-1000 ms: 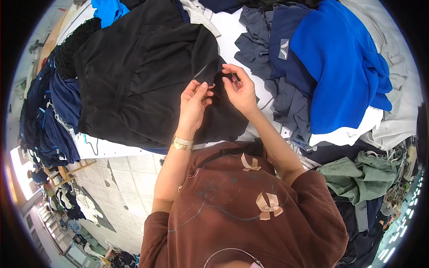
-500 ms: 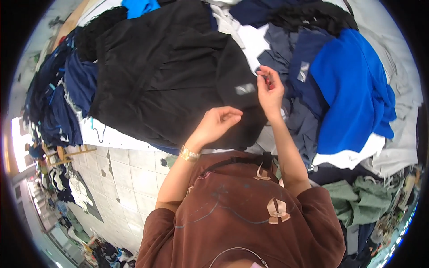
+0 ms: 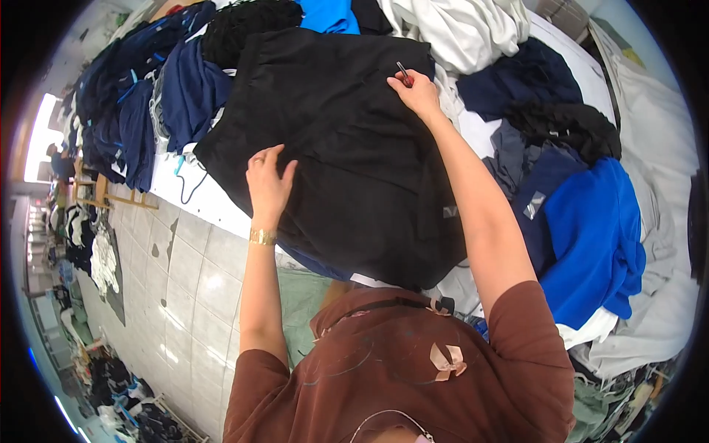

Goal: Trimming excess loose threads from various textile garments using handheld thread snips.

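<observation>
A black garment [image 3: 347,133], perhaps a pair of shorts, lies spread flat before me, with a small light mark low on its right side. Over its left part is my left hand [image 3: 267,181], fingers apart and nothing in them; the fingertips are at the cloth. My right hand [image 3: 415,94] reaches to the garment's far right part. Its fingers are closed around a small tool [image 3: 406,77] with a red part and a thin dark end sticking up. The fingers hide most of this tool, so its exact kind does not show.
Navy garments [image 3: 196,92] are heaped at the left, with a black pile [image 3: 247,33] behind. White cloth [image 3: 465,33] lies at the far side. On the right are a bright blue garment [image 3: 598,236] and a dark navy one [image 3: 521,77]. A tiled floor [image 3: 199,266] shows at lower left.
My right hand has moved farther away over the black garment with the small tool. My left hand has shifted left, its fingers now more spread. The whole view has shifted too.
</observation>
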`<state>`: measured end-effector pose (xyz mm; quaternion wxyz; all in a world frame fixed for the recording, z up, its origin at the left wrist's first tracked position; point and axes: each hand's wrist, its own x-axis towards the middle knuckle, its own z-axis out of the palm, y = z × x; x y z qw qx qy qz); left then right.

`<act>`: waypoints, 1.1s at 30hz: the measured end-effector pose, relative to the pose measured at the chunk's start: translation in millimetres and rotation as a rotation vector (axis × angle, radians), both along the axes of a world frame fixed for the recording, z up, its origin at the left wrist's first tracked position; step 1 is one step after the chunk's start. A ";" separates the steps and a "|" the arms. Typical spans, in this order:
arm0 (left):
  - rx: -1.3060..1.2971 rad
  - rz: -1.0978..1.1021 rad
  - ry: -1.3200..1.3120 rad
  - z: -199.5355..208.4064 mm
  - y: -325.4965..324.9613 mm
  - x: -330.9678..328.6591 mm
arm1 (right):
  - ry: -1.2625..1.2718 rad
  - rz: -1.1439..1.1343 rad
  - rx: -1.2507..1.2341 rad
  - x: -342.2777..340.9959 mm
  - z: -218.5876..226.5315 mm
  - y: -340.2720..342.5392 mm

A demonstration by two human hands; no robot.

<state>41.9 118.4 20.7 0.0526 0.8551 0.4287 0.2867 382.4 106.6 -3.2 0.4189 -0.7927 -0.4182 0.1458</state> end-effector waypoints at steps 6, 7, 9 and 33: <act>-0.215 0.071 0.085 -20.1 7.3 -7.9 | -0.065 0.171 -0.258 -4.1 -2.0 -1.1; -0.160 0.025 -0.024 -18.2 5.3 -6.5 | -0.069 0.158 -0.270 -4.0 -4.8 -15.1; -0.208 -0.021 -0.202 -3.9 -11.5 -7.2 | 0.031 0.137 0.261 -8.1 -10.8 -48.4; -0.159 -0.177 0.181 -8.7 -91.6 -35.4 | -0.228 0.175 -0.129 -98.4 -20.1 -200.3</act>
